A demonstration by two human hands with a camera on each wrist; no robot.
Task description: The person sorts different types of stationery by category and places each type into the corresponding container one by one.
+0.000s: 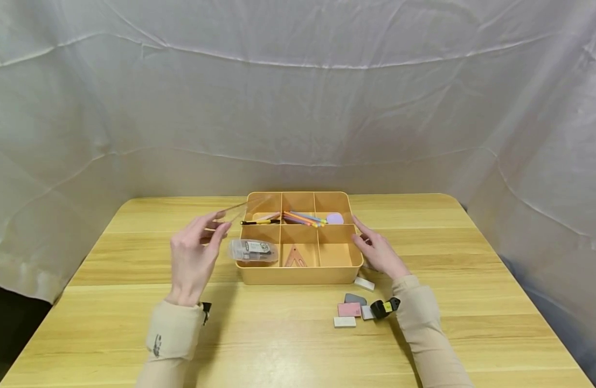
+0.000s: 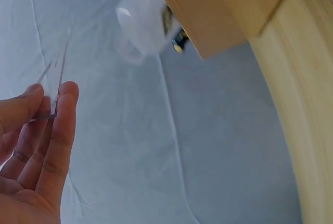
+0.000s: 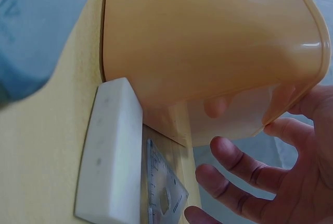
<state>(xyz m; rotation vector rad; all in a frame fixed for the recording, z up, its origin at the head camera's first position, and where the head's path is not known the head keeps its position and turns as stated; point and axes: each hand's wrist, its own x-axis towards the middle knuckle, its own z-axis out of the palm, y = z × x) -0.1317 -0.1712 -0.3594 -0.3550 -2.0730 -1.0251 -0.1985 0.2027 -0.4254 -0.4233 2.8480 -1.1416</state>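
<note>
In the head view my left hand (image 1: 193,250) is raised at the left of a yellow-orange divided organizer box (image 1: 298,276). Its thumb and fingers pinch a thin clear plastic set square (image 2: 63,65), whose far end overlaps the back left compartment. My right hand (image 1: 381,254) holds the box's right rim, thumb over the edge and forefinger along it; its other fingers hang loose outside the wall. The box contains several coloured pencils (image 1: 303,217), a yellow-and-black pen (image 1: 261,221), a lilac rounded piece (image 1: 334,218) and an orange set square (image 1: 295,257). A clear bottle-shaped container (image 1: 251,250) lies across the front left compartment.
Right of the box's front lie a white eraser (image 1: 364,283), a grey piece (image 1: 355,298), a pink eraser (image 1: 349,309) and another white eraser (image 1: 344,322). Another clear set square (image 3: 165,193) lies beside the box in the right wrist view. Pale fabric (image 1: 298,108) hangs behind the table.
</note>
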